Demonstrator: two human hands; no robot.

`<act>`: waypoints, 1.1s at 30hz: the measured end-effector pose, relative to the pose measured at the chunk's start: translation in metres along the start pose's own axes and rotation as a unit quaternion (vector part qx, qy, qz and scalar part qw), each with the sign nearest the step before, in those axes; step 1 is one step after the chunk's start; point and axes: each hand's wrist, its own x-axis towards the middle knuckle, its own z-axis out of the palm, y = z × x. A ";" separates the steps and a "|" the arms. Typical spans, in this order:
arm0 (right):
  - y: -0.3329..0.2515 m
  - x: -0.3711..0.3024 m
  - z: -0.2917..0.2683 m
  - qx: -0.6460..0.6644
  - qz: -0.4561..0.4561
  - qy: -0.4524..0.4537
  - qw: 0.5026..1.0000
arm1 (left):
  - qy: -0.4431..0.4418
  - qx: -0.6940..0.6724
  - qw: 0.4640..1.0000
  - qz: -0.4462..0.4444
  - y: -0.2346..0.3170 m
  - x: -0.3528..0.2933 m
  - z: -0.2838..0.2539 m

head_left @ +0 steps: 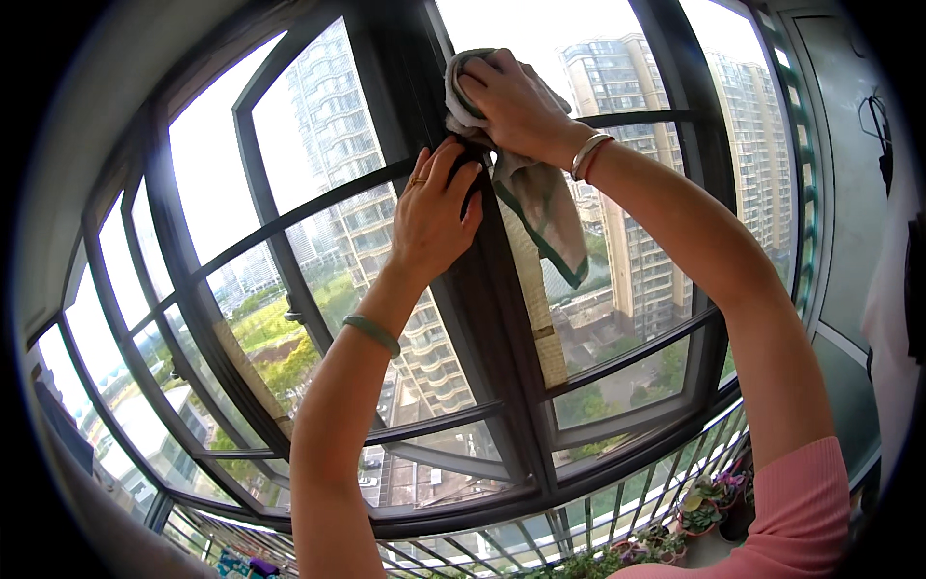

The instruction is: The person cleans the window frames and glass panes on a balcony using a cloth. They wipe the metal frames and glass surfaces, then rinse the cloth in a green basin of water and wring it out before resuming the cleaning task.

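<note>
A greyish-white cloth with a green edge (548, 207) is bunched in my right hand (516, 104), which presses it near the dark window post at the top of the right-hand pane. The cloth's loose end hangs down in front of the glass. Just below and to the left, my left hand (434, 214) rests with its fingers on the dark window frame (473, 289). Those fingers are stretched out and hold nothing that I can see. A green bangle (371, 335) circles the left wrist, and a silver bracelet (585, 152) the right.
Dark-framed panes curve round to the left, with one sash (253, 145) swung at an angle. Below stands a metal railing (603, 511), with potted plants (699, 510) at the lower right. A pale door panel (849, 174) is at the far right. Tall buildings show outside.
</note>
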 end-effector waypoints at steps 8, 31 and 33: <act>-0.004 -0.008 0.011 0.014 0.050 0.065 0.997 | 0.002 0.022 1.000 0.016 0.002 0.001 0.000; 0.008 0.005 0.004 0.006 -0.054 -0.041 0.998 | 0.011 0.019 0.998 -0.051 -0.006 0.003 -0.005; 0.010 0.008 -0.001 -0.086 -0.084 -0.032 0.992 | 0.020 0.028 0.999 -0.042 -0.004 0.008 -0.002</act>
